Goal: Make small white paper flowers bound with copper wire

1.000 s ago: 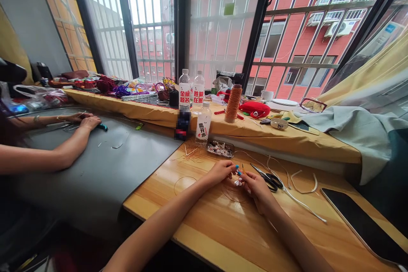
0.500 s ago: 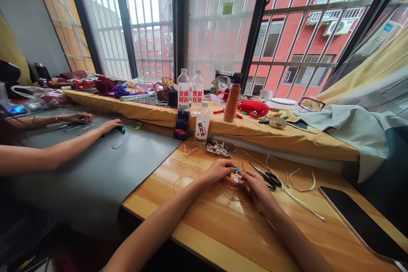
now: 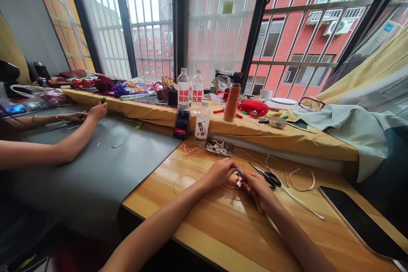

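My left hand (image 3: 223, 171) and my right hand (image 3: 257, 183) meet above the wooden table, fingers pinched together. Between them is a small white piece (image 3: 239, 182), hanging just below the fingertips. Bright blue spots show at the fingertips; whether they are beads or nails I cannot tell. Thin brown cord (image 3: 232, 193) loops on the table under the hands. Black-handled scissors (image 3: 270, 178) lie just right of my right hand, blades pointing away to the left. Behind my hands stands a clear tray of mixed small beads (image 3: 219, 148).
White cords (image 3: 302, 205) and a dark-screened tablet (image 3: 360, 221) lie to the right. A water bottle (image 3: 202, 123) and a spool of orange-brown thread (image 3: 232, 103) stand at the back. On the left, a co-worker's hand (image 3: 97, 111) holds a small dark tool over the grey mat (image 3: 134, 161).
The white piece hangs a little lower and shows more clearly between my hands, which have shifted only slightly. The co-worker's nearer hand has moved left and up, lifting a tool off the mat.
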`<state>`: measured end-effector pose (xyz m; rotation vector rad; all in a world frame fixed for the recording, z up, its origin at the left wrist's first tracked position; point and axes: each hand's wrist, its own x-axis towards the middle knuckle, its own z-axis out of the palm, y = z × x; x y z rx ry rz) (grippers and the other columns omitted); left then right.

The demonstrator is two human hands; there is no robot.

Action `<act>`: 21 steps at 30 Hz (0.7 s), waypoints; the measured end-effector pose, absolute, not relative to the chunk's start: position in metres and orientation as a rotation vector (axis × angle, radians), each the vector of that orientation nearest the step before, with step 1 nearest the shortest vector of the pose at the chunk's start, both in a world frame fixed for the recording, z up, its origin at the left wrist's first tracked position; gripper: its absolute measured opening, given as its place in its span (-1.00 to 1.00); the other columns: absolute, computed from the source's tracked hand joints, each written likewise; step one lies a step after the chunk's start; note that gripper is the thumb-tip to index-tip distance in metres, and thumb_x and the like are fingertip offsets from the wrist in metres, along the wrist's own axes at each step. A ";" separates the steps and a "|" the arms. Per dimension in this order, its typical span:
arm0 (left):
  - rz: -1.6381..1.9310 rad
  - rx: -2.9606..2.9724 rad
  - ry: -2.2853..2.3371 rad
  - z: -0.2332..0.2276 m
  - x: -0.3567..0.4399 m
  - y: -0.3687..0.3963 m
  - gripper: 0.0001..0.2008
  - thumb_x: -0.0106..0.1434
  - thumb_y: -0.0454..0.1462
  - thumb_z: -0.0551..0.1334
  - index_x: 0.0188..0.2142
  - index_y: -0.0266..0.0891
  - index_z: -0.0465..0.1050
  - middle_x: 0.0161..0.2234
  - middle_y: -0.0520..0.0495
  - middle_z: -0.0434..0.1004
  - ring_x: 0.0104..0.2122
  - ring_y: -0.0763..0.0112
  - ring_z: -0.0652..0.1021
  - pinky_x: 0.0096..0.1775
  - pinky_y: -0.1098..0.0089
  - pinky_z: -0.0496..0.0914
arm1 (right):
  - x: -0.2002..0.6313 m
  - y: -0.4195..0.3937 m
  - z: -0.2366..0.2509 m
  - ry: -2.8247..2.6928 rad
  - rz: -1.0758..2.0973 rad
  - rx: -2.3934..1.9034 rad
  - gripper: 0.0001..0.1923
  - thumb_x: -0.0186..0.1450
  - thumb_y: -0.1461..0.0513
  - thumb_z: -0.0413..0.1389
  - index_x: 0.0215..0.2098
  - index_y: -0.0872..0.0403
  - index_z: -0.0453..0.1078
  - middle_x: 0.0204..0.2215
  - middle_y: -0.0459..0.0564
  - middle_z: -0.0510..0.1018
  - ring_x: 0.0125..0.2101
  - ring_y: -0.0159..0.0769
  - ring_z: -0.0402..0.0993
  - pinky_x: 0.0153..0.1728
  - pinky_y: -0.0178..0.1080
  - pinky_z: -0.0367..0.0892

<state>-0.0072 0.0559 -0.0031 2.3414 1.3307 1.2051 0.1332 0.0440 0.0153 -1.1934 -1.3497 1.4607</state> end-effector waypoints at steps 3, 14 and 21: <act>1.201 2.386 1.336 -0.004 -0.007 0.055 -0.86 0.17 -0.31 0.05 -0.39 -0.29 0.36 -0.40 -0.02 0.40 -0.38 0.48 0.40 -0.33 0.51 0.26 | 0.133 0.043 0.018 -1.372 1.470 -1.199 -0.77 -0.05 0.14 0.06 -0.71 0.13 0.24 -0.84 -0.18 0.23 -0.82 -0.60 -0.06 -0.78 -0.43 -0.20; 0.952 2.626 1.458 -0.005 -0.008 0.050 -0.83 0.19 -0.29 -0.02 -0.33 -0.28 0.30 -0.35 -0.06 0.35 -0.39 0.45 0.39 -0.34 0.47 0.27 | 0.134 0.044 0.016 -1.422 1.418 -1.231 -0.80 -0.08 0.17 0.05 -0.70 0.16 0.30 -0.79 -0.12 0.33 -0.81 -0.58 0.00 -0.77 -0.42 -0.16; 0.925 2.678 1.459 -0.005 -0.007 0.048 -0.78 0.22 -0.27 -0.07 -0.37 -0.29 0.31 -0.37 -0.09 0.33 -0.41 0.43 0.39 -0.35 0.46 0.27 | 0.136 0.042 0.015 -1.328 1.450 -1.134 -0.82 -0.10 0.19 0.10 -0.70 0.18 0.32 -0.73 -0.09 0.39 -0.81 -0.61 -0.03 -0.77 -0.40 -0.18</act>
